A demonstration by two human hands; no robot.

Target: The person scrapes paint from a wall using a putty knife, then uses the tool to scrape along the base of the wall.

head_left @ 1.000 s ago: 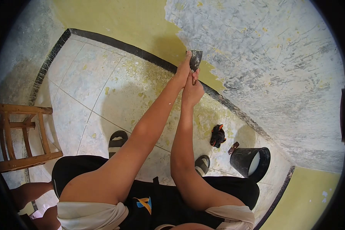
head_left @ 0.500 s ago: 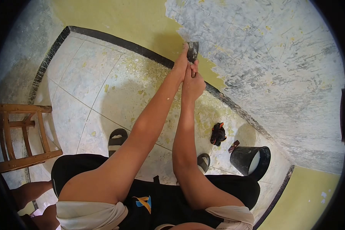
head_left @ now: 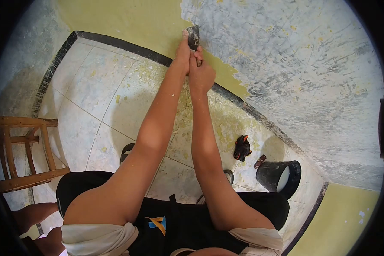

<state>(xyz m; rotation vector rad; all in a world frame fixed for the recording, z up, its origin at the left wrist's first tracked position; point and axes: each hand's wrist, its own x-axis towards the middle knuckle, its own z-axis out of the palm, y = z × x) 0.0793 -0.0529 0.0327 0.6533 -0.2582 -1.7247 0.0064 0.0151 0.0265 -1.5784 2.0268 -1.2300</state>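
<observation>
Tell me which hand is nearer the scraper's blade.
Left: the left hand is right beside the blade, a fingertip at its edge; the right hand is lower, around the handle.

Even, bright light covers the wall (head_left: pixel 285 72) beside my hands (head_left: pixel 202 77). Soft shadows fall nearer me; straight lines bow toward black edges.

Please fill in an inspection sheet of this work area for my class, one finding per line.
Surface: wall part yellow paint, part rough grey; pale tiled floor.
Job's things: scraper, blade at the paint edge.
Clutter: paint flakes, black-and-orange bundle, small brown item beside a black bucket.
Hands: left hand against the blade; right hand around the handle.
Cables: nothing seen.
Surroundings: wooden frame and another person's limbs, left.
</observation>
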